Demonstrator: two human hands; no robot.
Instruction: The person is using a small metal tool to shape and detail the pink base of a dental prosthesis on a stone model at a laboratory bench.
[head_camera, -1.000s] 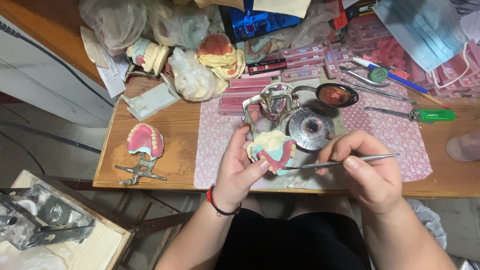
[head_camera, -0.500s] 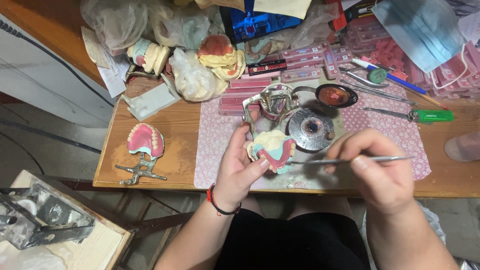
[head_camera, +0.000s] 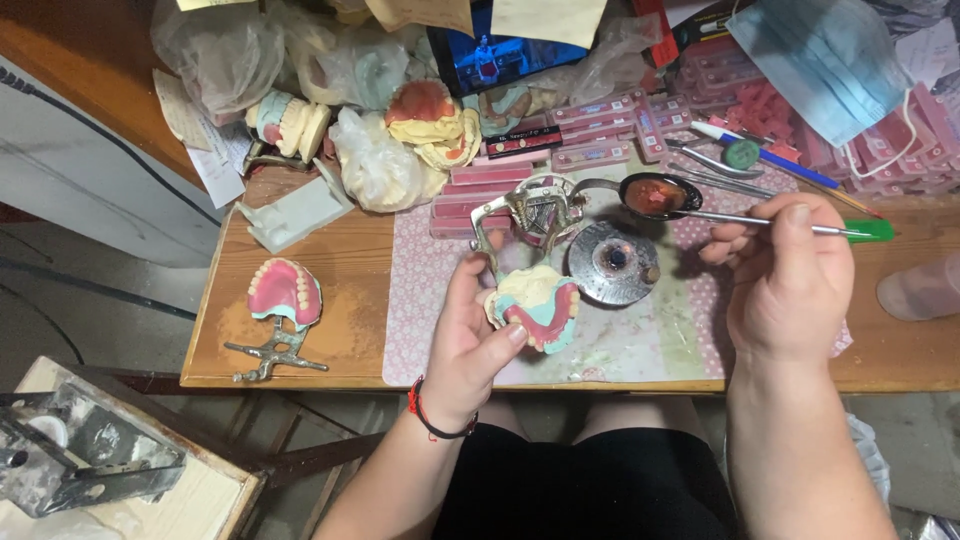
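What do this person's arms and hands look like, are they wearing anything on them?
Both forearms are bare, with no sleeves and no gloves. The left hand has a thin red and black cord bracelet around its wrist. The right hand wears nothing visible.

blue lit screen (head_camera: 497, 55) behind clutter.

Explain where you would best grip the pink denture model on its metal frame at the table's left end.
Grip the pink denture model by its plaster sides, coming from above. It lies with its teeth facing up, sides free, on the wooden table, and the thin metal frame beneath it would probably give a poorer hold.
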